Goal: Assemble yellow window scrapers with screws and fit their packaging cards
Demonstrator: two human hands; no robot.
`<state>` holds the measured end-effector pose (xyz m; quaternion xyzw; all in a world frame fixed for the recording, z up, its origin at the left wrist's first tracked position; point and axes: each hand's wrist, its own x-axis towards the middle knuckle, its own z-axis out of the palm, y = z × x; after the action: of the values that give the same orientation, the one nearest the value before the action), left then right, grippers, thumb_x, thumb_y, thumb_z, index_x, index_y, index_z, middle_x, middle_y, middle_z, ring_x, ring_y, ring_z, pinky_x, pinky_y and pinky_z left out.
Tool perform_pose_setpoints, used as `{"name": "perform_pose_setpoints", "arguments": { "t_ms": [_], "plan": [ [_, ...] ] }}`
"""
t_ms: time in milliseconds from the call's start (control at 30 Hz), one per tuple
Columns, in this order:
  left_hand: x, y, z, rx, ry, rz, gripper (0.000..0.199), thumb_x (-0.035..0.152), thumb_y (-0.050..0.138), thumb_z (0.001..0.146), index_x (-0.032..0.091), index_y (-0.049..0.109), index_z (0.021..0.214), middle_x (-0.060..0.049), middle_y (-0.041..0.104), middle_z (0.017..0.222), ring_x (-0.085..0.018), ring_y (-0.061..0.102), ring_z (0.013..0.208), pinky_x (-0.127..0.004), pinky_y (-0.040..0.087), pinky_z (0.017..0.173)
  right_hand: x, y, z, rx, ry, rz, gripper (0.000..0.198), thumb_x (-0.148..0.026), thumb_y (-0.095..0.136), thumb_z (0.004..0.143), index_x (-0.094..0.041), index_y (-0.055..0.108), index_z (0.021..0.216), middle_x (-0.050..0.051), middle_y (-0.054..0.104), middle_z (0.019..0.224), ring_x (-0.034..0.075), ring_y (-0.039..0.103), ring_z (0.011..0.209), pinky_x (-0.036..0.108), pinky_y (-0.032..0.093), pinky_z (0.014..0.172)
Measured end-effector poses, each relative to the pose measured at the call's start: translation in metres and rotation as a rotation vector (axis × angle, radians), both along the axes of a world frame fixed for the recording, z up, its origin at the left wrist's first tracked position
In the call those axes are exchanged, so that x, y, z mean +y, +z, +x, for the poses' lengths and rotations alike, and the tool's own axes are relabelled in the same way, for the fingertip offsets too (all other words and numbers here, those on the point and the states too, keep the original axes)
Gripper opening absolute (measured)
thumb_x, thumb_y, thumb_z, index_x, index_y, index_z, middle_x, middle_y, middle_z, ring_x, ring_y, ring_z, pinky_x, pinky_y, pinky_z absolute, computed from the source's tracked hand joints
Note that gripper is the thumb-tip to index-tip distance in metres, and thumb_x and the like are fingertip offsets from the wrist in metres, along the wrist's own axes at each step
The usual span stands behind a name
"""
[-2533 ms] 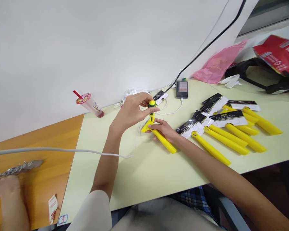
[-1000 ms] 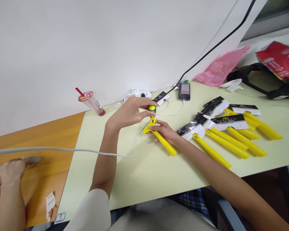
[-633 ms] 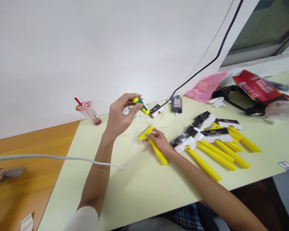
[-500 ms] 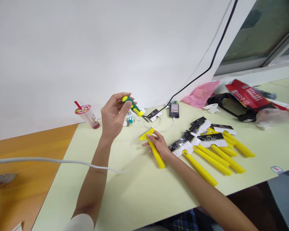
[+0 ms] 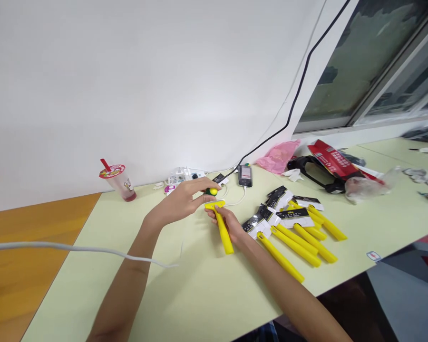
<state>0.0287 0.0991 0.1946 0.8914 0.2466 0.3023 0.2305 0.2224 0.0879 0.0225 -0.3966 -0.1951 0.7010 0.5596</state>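
Between the fingers and thumb of my left hand (image 5: 180,200) is a green and yellow screwdriver (image 5: 211,191), seen end-on from its handle. Its shaft is hidden behind the handle, so I cannot tell whether the tip touches anything. My right hand (image 5: 232,224) grips a yellow scraper (image 5: 223,233) just below its wide head, which sits right under the screwdriver. The scraper's handle points toward me. Several more yellow scrapers (image 5: 281,257) with black and white header cards (image 5: 295,218) lie in a pile on the table, right of my right hand.
A clear cup with a red straw (image 5: 122,185) stands at the back left by the wall. Behind the hands lie a plugged-in phone (image 5: 245,175) and a black cable (image 5: 267,141). A pink bag (image 5: 278,156) and a red package (image 5: 333,159) are at the back right.
My left hand has brought the screwdriver down and right, to the head of the scraper, and turned its handle end toward me. My right hand keeps its hold. The view has swung rightward.
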Motion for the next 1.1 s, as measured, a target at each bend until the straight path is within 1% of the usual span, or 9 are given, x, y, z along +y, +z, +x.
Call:
{"name": "perform_pose_setpoints", "arguments": {
  "t_ms": [167,333,567,667,767,867,933,1000,1100],
  "plan": [
    [0.002,-0.001,-0.001,0.034,0.06,-0.022,0.024,0.032,0.062,0.112,0.028,0.078,0.13,-0.005,0.079,0.138,-0.023,0.074,0.121,-0.038,0.059,0.108,-0.004,-0.001,0.001,0.026,0.028,0.036,0.013,-0.021,0.078,0.1,-0.017,0.071,0.11,0.013,0.087,0.112,0.016,0.081,0.077,0.018,0.059,0.049],
    [0.0,-0.002,0.0,0.004,0.075,-0.037,0.024,0.029,0.065,0.111,0.028,0.078,0.13,-0.004,0.08,0.138,-0.023,0.075,0.124,-0.035,0.06,0.108,-0.006,0.0,-0.003,0.101,0.023,-0.043,0.01,-0.024,0.065,0.11,-0.016,0.07,0.113,0.012,0.087,0.105,0.015,0.079,0.07,0.018,0.055,0.043],
    [0.007,-0.016,0.019,0.05,-0.287,0.071,0.03,0.017,0.055,0.114,0.026,0.076,0.133,-0.006,0.081,0.136,-0.023,0.076,0.128,-0.036,0.059,0.112,-0.009,0.008,0.006,0.476,-0.015,-0.129,0.012,-0.03,0.068,0.11,-0.022,0.073,0.102,-0.002,0.076,0.075,0.014,0.073,0.06,0.022,0.059,0.052],
    [0.01,-0.026,0.027,0.097,-0.42,0.116,0.028,0.013,0.054,0.114,0.022,0.076,0.128,-0.009,0.083,0.132,-0.024,0.076,0.128,-0.039,0.058,0.113,-0.012,0.018,0.019,0.535,0.058,-0.088,0.023,-0.045,0.083,0.1,-0.025,0.073,0.099,0.0,0.079,0.083,0.019,0.077,0.069,0.028,0.062,0.058],
    [0.007,-0.039,0.034,0.134,-0.508,0.055,0.029,0.011,0.051,0.114,0.019,0.078,0.123,-0.012,0.083,0.129,-0.024,0.077,0.127,-0.04,0.057,0.115,-0.015,0.029,0.029,0.526,0.067,-0.084,0.035,-0.05,0.094,0.089,-0.025,0.072,0.095,0.003,0.082,0.102,0.023,0.081,0.092,0.034,0.067,0.079],
    [0.005,-0.052,0.037,0.093,-0.569,-0.134,0.019,0.028,0.068,0.111,0.02,0.08,0.123,-0.014,0.082,0.131,-0.026,0.077,0.126,-0.04,0.058,0.116,-0.018,0.039,0.035,0.456,0.024,-0.013,0.042,-0.05,0.1,0.082,-0.023,0.07,0.091,-0.002,0.072,0.087,0.014,0.072,0.075,0.025,0.062,0.07],
    [0.013,-0.061,0.04,0.019,-0.513,-0.308,0.028,0.041,0.08,0.104,0.022,0.081,0.124,-0.012,0.082,0.133,-0.026,0.078,0.124,-0.039,0.059,0.114,-0.022,0.044,0.04,0.326,-0.014,0.053,0.047,-0.054,0.101,0.08,-0.022,0.068,0.087,-0.006,0.059,0.075,0.01,0.056,0.062,0.021,0.055,0.059],
    [0.03,-0.073,0.047,-0.004,-0.357,-0.421,0.028,0.046,0.073,0.108,0.023,0.082,0.12,-0.01,0.083,0.128,-0.025,0.078,0.12,-0.039,0.058,0.113,-0.029,0.048,0.047,0.169,-0.058,0.095,0.051,-0.061,0.098,0.08,-0.022,0.065,0.083,-0.006,0.05,0.07,0.01,0.043,0.055,0.022,0.051,0.05],
    [0.067,-0.103,0.071,0.079,-0.054,-0.412,0.036,0.046,0.057,0.113,0.02,0.078,0.126,-0.014,0.081,0.131,-0.028,0.076,0.122,-0.043,0.059,0.113,-0.041,0.053,0.063,0.043,-0.125,0.106,0.052,-0.066,0.093,0.083,-0.022,0.064,0.083,-0.006,0.044,0.07,0.011,0.033,0.053,0.023,0.043,0.041]
  ]
}}
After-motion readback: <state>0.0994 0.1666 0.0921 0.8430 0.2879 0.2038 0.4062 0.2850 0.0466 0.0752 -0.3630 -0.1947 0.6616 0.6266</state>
